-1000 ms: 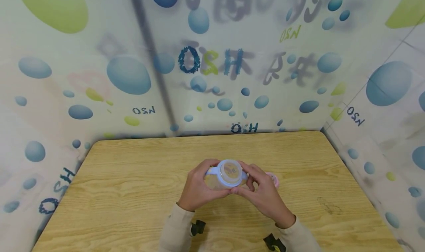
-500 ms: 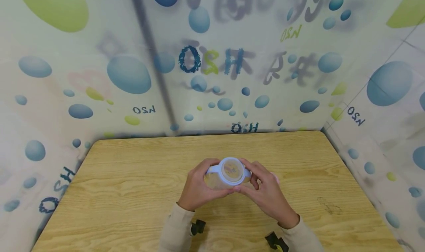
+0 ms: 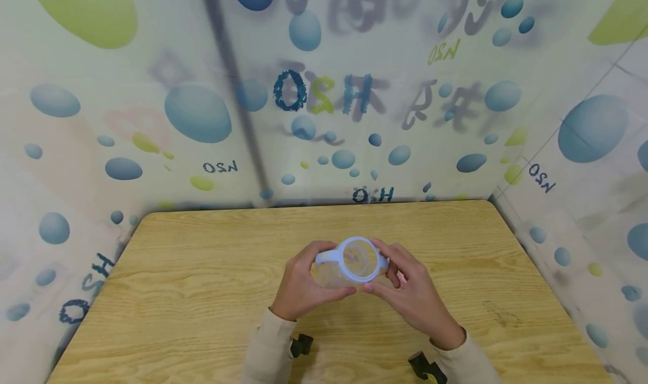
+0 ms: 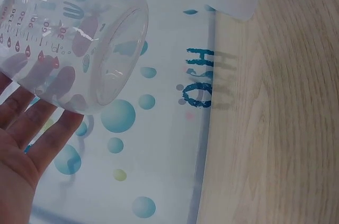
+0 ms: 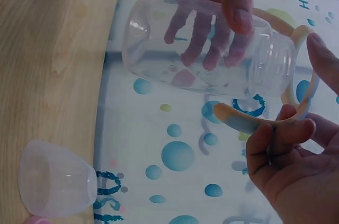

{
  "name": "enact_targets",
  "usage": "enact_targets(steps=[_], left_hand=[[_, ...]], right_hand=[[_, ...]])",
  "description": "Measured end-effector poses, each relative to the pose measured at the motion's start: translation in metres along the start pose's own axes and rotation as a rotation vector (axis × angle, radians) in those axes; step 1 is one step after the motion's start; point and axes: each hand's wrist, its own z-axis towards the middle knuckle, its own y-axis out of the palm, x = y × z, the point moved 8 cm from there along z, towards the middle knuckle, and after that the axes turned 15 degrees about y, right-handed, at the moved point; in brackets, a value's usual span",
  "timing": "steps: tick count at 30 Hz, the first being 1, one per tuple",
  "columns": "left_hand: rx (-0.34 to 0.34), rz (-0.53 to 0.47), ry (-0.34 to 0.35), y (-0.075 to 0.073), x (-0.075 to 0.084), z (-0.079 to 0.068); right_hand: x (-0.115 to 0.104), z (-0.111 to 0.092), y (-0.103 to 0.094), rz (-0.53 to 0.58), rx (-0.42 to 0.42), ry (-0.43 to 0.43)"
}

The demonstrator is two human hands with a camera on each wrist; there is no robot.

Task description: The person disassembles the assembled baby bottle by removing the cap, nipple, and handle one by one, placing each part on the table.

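Observation:
A clear baby bottle with printed measuring marks lies tipped sideways in my left hand. In the left wrist view, that hand's fingers curl under the bottle's wall. My right hand pinches a pale blue ring with two curved handles, its thumb on one side and fingers on the other. The right wrist view shows the ring standing at the open, threaded neck of the bottle, around its mouth end. From the head view, the ring faces up and the bottle shows through it.
A translucent cup-shaped cover stands on the wooden table, with the edge of a pink piece beside it. Walls printed with blue drops enclose the table at the back and sides.
My right hand has shifted right and slightly away with the handled ring, while the left hand stays nearly in place. A pink round piece beside the right hand has become hidden behind it.

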Motion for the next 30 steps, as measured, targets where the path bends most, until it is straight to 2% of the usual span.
enact_targets(steps=[9,15,22,26,30], left_hand=[[-0.003,0.020,0.021,0.001,0.000,0.001],[-0.003,-0.006,0.022,0.002,0.000,0.001],[-0.010,0.002,-0.008,0.002,-0.001,0.001],[-0.013,0.004,-0.014,0.002,-0.002,0.001],[-0.013,0.001,-0.014,0.002,-0.002,0.001]], right_hand=[[-0.012,-0.001,-0.018,0.046,0.062,-0.010],[-0.014,-0.001,-0.028,0.061,0.105,-0.027],[-0.010,0.000,-0.040,0.101,0.130,-0.001],[-0.007,0.002,-0.045,0.088,0.168,0.002],[0.000,0.004,-0.049,0.070,0.198,0.039]])
